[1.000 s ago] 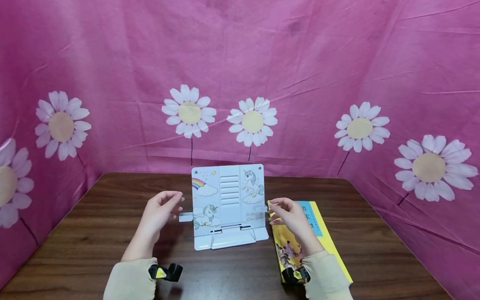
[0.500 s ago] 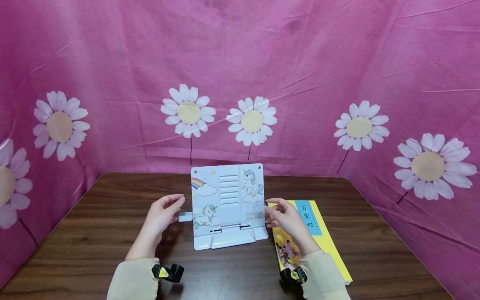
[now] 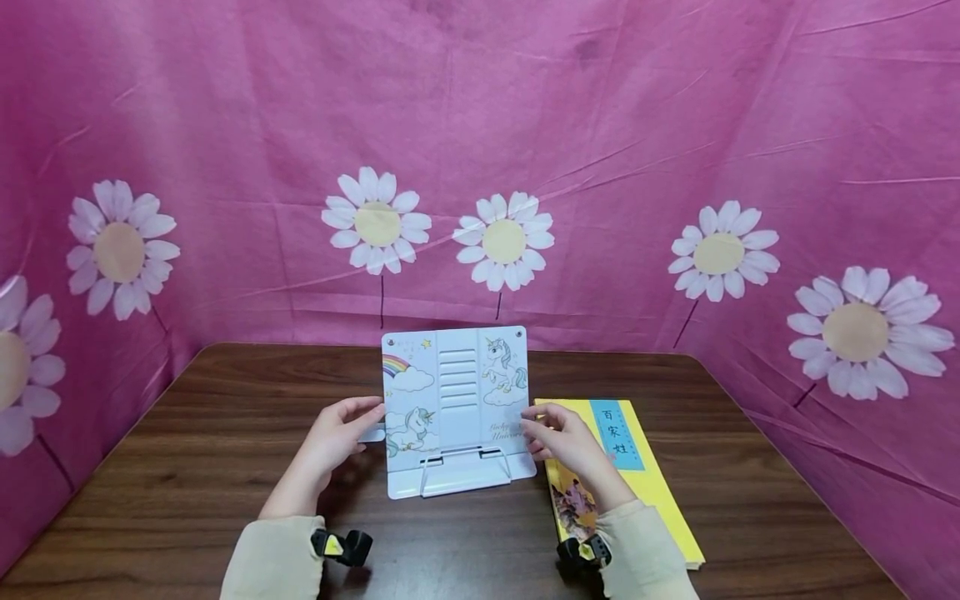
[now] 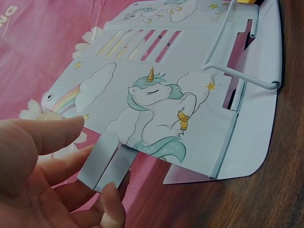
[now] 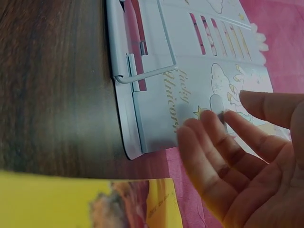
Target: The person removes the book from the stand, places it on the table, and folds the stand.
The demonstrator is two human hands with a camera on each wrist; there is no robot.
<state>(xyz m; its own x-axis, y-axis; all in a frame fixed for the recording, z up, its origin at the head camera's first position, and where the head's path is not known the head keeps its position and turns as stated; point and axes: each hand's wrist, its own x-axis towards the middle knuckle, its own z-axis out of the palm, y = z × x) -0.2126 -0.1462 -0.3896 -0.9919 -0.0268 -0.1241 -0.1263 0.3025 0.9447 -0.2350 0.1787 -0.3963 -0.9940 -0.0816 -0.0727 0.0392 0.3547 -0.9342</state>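
A side clip (image 4: 100, 159) on the unicorn book stand (image 3: 457, 429) is seemingly being adjusted; whether it is grasped by the left hand (image 3: 337, 433) cannot be told; nothing is held by the right hand (image 3: 564, 435); a light pinch seems needed.

Bk (image 3: 622, 450) R of stand (image 3: 458, 417)

I had the right hand (image 5: 247, 171) at lower right, near a white stand (image 5: 154, 116) at upper centre; a yellow book (image 5: 47, 202) lay at lower left.
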